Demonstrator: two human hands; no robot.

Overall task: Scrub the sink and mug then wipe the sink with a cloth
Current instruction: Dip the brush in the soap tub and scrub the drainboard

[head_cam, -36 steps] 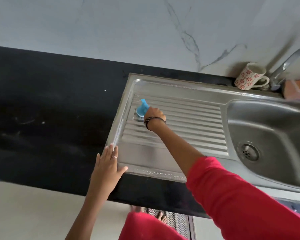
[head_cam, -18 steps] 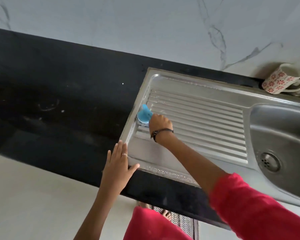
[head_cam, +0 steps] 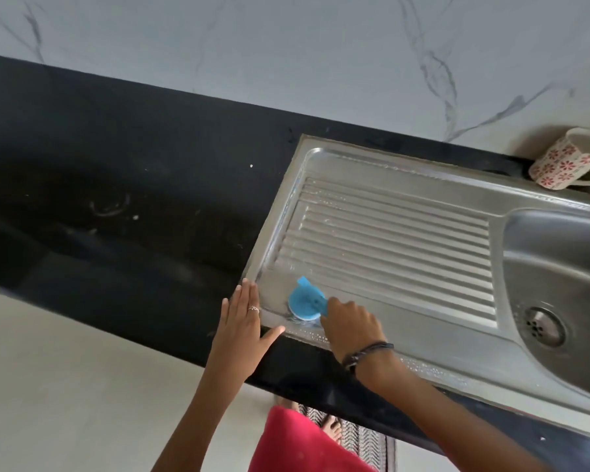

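A person's right hand (head_cam: 349, 323) gripped a round blue plastic scrubber (head_cam: 305, 302) by its handle and pressed it onto the near left corner of a stainless-steel sink (head_cam: 423, 185), on the flat border just ahead of the fingertips and short of the ribbed draining board (head_cam: 395, 248). The left hand (head_cam: 242, 323) lay flat beside it, fingers straight and relaxed on the black stone countertop (head_cam: 133, 206), its thumb touching the sink's front rim and holding nothing.

The scrubber's disc faced down on the metal; its short blue handle appeared to run from the gripping fingers up and away toward the marble-patterned wall (head_cam: 286, 46), so the tool's long axis lay roughly front to back across the border.

Suds dotted the front rim beneath the right wrist. To scrub this corner well, the person would likely need firm downward pressure, short overlapping strokes into the rim's crease, and the flat hand kept braced for balance.

The white ceramic mug with red flowers (head_cam: 562, 161) lay tipped at the far right, well away from both hands, seemingly yet to be scrubbed. The basin (head_cam: 559, 267) sat right of the working hand.
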